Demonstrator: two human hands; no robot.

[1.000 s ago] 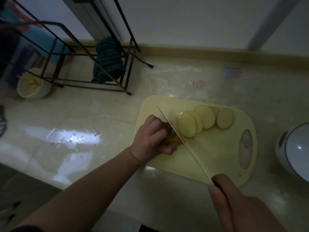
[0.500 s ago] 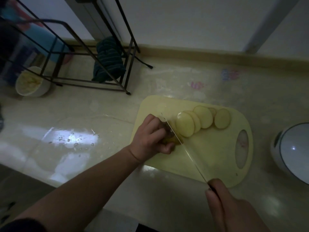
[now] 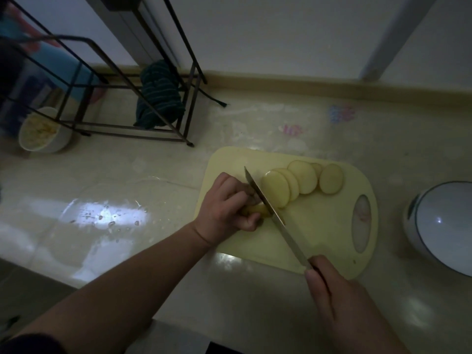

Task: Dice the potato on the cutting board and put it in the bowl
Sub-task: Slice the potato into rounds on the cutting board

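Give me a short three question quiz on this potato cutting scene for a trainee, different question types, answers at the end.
1. True or false: the left hand holds the uncut potato end on the cutting board.
2. Which hand's grip is on the knife? A) left B) right C) both
3. Fill in: the cut potato slices lie on the ____ side of the blade.

Key: 1 true. 2 B, the right hand. 3 right.
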